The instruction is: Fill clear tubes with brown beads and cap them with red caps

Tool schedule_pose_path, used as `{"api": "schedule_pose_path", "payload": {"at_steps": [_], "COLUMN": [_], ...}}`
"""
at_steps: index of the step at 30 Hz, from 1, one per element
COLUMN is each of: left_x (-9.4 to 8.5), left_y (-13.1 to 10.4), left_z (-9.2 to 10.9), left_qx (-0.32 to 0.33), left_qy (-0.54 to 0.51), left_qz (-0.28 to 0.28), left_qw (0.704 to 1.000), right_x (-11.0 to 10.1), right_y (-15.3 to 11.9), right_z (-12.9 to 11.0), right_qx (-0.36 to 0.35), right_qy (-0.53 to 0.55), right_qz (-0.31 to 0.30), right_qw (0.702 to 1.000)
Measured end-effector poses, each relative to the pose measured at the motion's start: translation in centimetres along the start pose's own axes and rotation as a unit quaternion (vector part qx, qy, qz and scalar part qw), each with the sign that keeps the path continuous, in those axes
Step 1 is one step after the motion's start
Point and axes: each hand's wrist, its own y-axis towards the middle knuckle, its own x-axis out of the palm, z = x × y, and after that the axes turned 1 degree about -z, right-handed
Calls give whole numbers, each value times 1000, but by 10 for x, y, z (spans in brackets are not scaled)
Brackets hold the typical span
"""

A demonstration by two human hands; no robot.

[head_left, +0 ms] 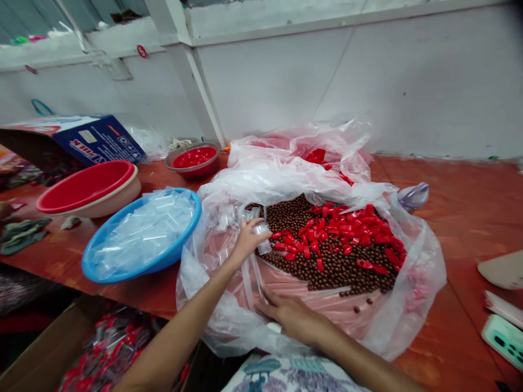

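My left hand (247, 240) is closed around a small clear plastic container (262, 239), held at the left edge of a heap of brown chocolate balls (286, 218). Nearer to me, my right hand (288, 316) rests low on the clear plastic bag (425, 261), its fingers stretched out and partly blurred. Something small and white shows beneath it. The bag lies spread open, with the balls and many red plastic pieces (355, 231) inside, some shaped like little scoops. More clear containers (224, 218) lie in its left side.
Left of the bag stands a blue basin (196, 218) full of clear plastic pieces. Beyond are a red basin (85, 188), a bowl of red parts (196, 158) and a blue carton (98, 139). Below the table edge, a box holds red-and-clear items (110, 348). A phone (504, 337) lies right.
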Motion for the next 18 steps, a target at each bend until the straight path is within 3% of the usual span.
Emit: {"api": "schedule_pose_path", "payload": {"at_steps": [3,5,12,15,18], "left_x": [25,28,5,0,-2], "left_y": [-12,-20,-52,-66,-78], "left_z": [-3,-10,-16,-9,1], "left_qx": [55,78,164,164,164], "left_qy": [123,195,284,274,229], "left_qz": [-41,-54,-41,-25,-68], "left_qw": [990,976,944,947,957], "right_x": [-2,-6,-22,-26,-26], "right_y": [-6,-12,-43,-42,-30], "right_z": [-2,-2,7,15,21], "right_qx": [-6,-7,47,68,72], "right_qy": [33,62,100,104,104], "right_qz": [13,27,129,193,263], "right_qw": [999,998,985,973,957]}}
